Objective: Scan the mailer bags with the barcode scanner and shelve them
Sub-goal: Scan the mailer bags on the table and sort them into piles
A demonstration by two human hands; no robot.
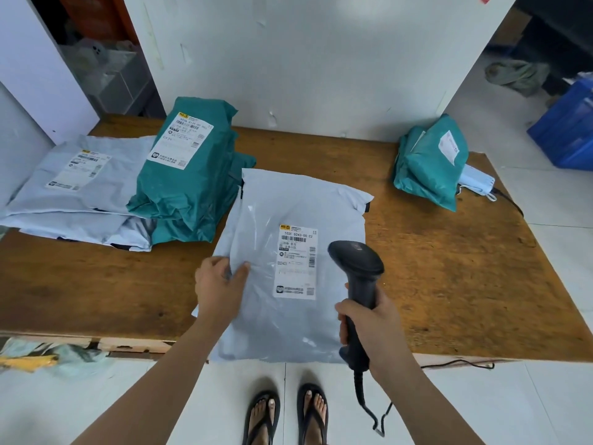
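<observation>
A pale grey mailer bag [288, 207] lies flat on the wooden table [465, 268], its white shipping label [296, 261] facing up. My left hand [219, 285] grips the bag's left edge, thumb on top. My right hand [372, 322] is closed around the handle of a black barcode scanner [357, 268], whose head hovers just right of the label. A stack of teal mailer bags [189, 184] sits behind to the left, beside grey mailer bags [73, 184]. A further teal mailer bag [430, 165] rests at the table's back right.
A white panel [305, 59] stands behind the table. A blue crate [568, 130] is on the floor at the right. The scanner's coiled cable [369, 409] hangs below the table's front edge near my sandalled feet. A white device [476, 183] with a cord lies behind the right teal bag.
</observation>
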